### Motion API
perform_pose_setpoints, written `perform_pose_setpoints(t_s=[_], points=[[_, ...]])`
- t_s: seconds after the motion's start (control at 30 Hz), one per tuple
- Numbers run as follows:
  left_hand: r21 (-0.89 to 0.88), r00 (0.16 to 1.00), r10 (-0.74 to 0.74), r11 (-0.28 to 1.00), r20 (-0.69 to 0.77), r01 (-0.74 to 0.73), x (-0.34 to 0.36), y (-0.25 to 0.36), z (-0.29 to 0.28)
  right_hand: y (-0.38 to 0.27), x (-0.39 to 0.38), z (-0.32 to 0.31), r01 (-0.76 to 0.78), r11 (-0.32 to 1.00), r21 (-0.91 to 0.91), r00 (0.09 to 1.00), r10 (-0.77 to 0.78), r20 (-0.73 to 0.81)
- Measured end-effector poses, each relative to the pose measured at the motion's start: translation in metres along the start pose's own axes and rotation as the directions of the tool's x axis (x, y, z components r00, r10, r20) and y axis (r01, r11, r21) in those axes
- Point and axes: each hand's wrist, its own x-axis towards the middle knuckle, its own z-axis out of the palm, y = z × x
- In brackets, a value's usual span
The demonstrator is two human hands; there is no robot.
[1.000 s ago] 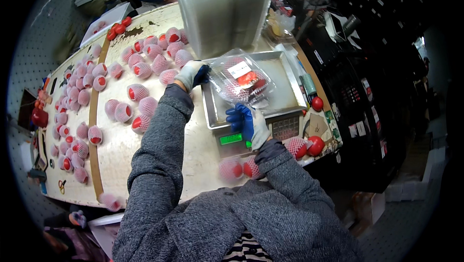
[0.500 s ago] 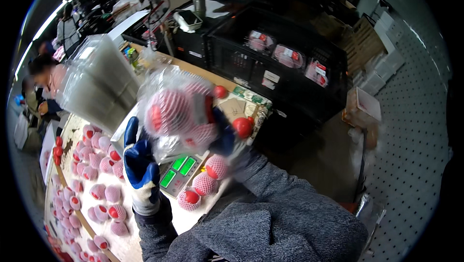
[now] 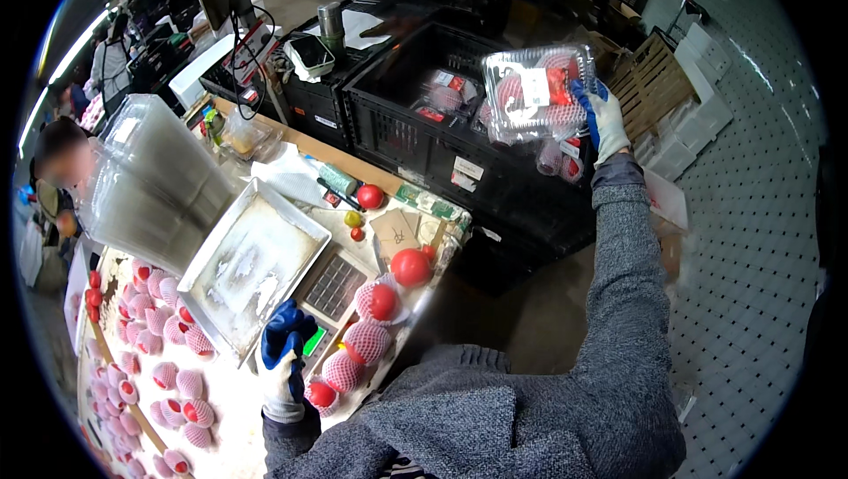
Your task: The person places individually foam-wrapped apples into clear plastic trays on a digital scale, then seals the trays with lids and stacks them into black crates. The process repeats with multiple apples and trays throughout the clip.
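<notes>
My right hand (image 3: 605, 121), in a white glove with blue coated fingers, grips a clear plastic clamshell (image 3: 541, 93) by its right side. Red fruit in pink foam nets shows inside, and a white label and a red one are on the lid. The clamshell hangs tilted above a black crate (image 3: 424, 139) with similar packs in it. My left hand (image 3: 284, 351), gloved alike, has its fingers curled in, with nothing visible in them. It hovers at the front of a weighing scale (image 3: 331, 287), whose metal pan (image 3: 256, 254) is bare.
Net-wrapped fruit (image 3: 367, 342) lines the table edge right of the scale, beside an unwrapped red fruit (image 3: 411, 267). More netted fruit (image 3: 190, 382) covers the table's left. A tall stack of clear containers (image 3: 159, 187) leans behind the pan. Another person (image 3: 62, 161) is at far left.
My right hand has carried the clamshell from above the scale rightward and away, over the black crate. My left hand has come off it, lowered and curled its fingers.
</notes>
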Motion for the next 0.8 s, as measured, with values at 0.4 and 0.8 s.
perform_pose_setpoints(t_s=[0.4,0.8], points=[[0.095,0.985,-0.075,0.991,-0.154,0.09,0.014,-0.016,0.057,0.174,0.094,0.01,0.702,0.431,-0.567,0.401,0.419,0.815],[0.27,0.981,-0.021,0.96,-0.195,0.074,0.012,-0.023,0.059,0.107,0.082,0.075,-0.012,0.343,-0.939,0.865,0.475,0.163]])
